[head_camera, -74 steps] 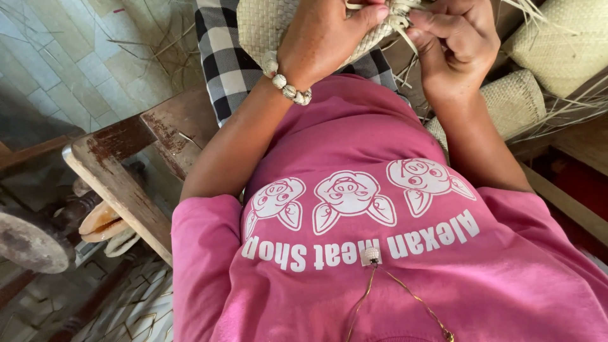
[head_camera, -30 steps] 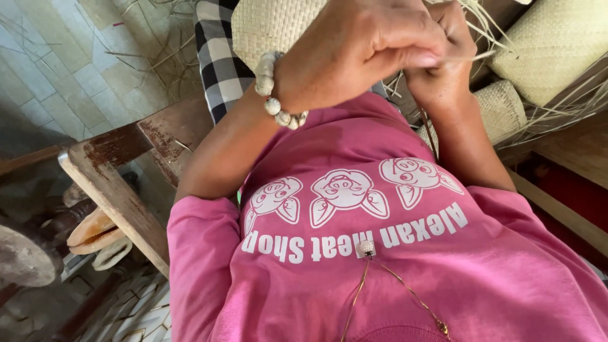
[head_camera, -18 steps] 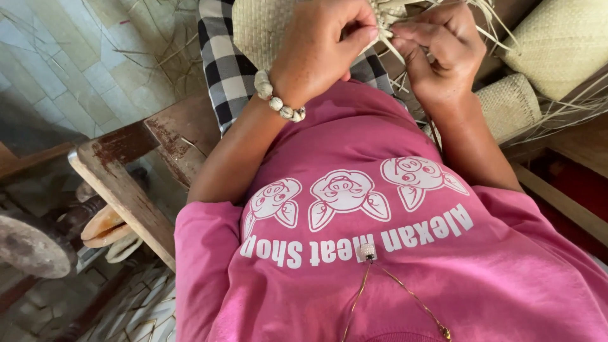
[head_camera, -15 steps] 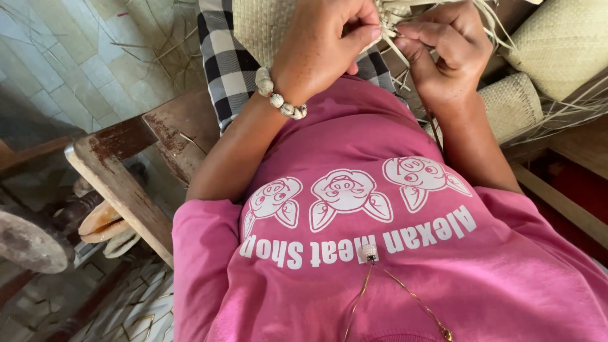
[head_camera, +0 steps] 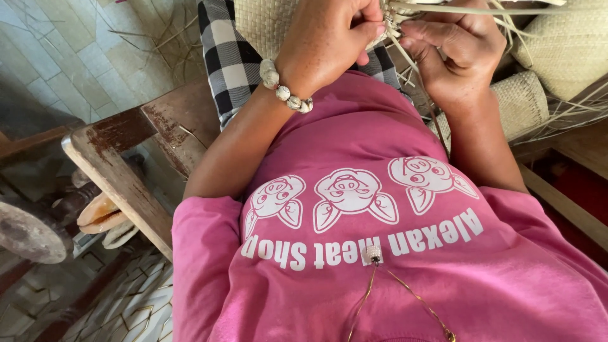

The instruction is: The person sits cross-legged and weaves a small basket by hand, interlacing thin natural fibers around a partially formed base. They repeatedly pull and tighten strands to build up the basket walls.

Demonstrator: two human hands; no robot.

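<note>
My left hand [head_camera: 329,38], with a bead bracelet [head_camera: 285,92] on the wrist, is closed on the edge of a pale woven palm-leaf piece [head_camera: 263,22] that rests on my lap at the top of the view. My right hand [head_camera: 453,47] pinches thin leaf strips [head_camera: 443,9] that stick out of the same weave, right beside the left fingers. The two hands nearly touch over the weave's edge. A black and white checked cloth [head_camera: 228,60] covers my lap under the work. My pink shirt [head_camera: 367,240] fills the lower view.
Finished woven baskets [head_camera: 570,44] are stacked at the upper right, a smaller one [head_camera: 525,101] below them. A worn wooden bench [head_camera: 120,171] runs at the left, with sandals [head_camera: 101,212] under it on a tiled floor [head_camera: 57,57]. Loose strips lie about.
The hands drew toward me and covered the weave one second ago, then went back up to it. Now they work close together at its edge, strips pulled to the right.
</note>
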